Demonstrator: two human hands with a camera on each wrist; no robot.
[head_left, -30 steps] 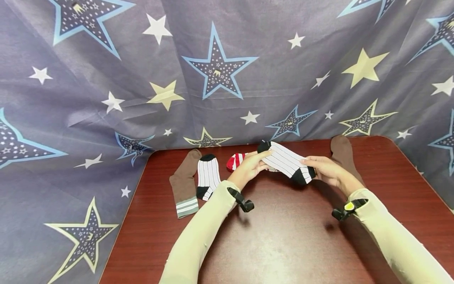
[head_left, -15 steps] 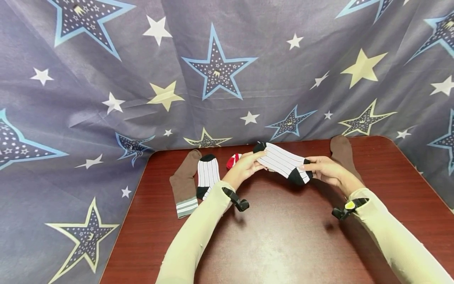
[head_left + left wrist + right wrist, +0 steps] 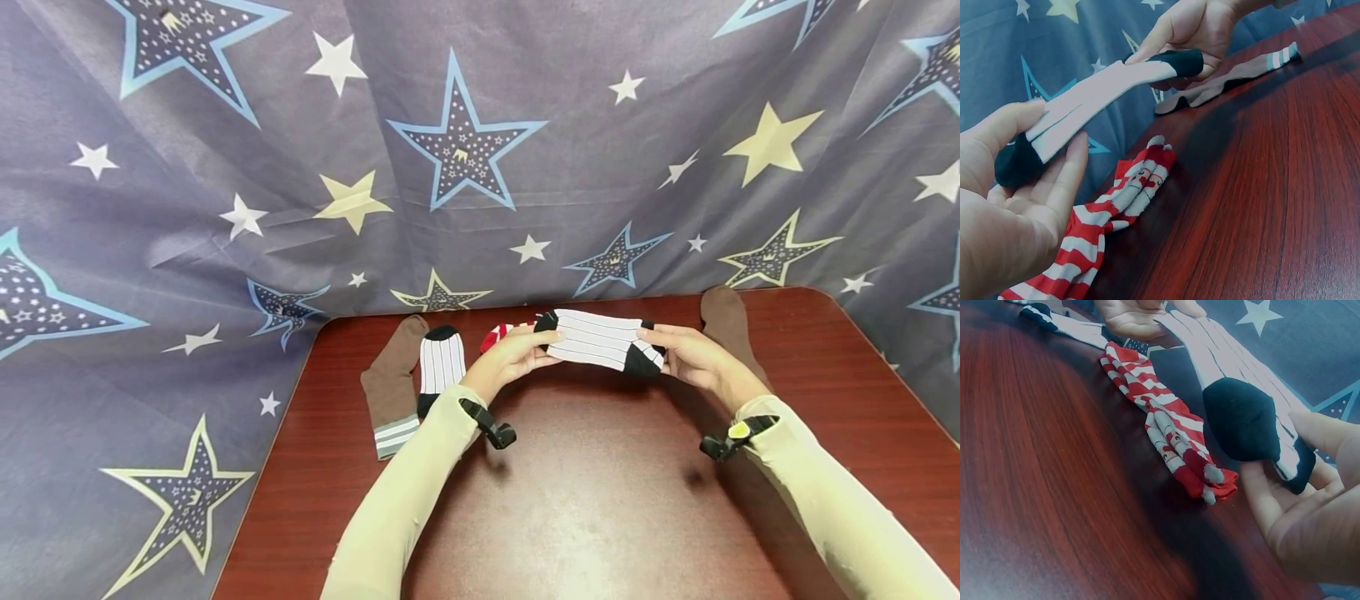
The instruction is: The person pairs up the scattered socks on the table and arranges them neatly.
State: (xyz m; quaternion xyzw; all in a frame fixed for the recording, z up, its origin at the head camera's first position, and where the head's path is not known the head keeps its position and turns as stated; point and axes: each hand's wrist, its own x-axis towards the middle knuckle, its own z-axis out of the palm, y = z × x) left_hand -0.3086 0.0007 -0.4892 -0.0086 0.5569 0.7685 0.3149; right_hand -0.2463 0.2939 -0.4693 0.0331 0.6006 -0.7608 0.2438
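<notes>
A white sock [image 3: 596, 339] with thin dark stripes and black toe, heel and cuff is stretched between both hands above the table. My left hand [image 3: 513, 358] pinches its black toe end, thumb on top and fingers beneath. At the other end my right hand [image 3: 693, 358] grips the cuff beside the black heel [image 3: 1241, 419]. Below the held sock, red-and-white striped socks [image 3: 1154, 400] with a face pattern lie on the table; in the head view they are mostly hidden. A matching striped sock [image 3: 442, 362] lies to the left, partly behind the left forearm.
A brown sock [image 3: 393, 367] with a grey-and-white banded cuff lies at the table's left. Another brown sock [image 3: 727, 321] lies at the back right, partly behind the right hand. Behind the reddish wooden table [image 3: 570, 492] hangs a star-patterned cloth [image 3: 555, 83].
The held sock has turned from slanting to nearly level, as the left hand moved slightly left and down. The right hand stays almost in place. Both keep their hold.
</notes>
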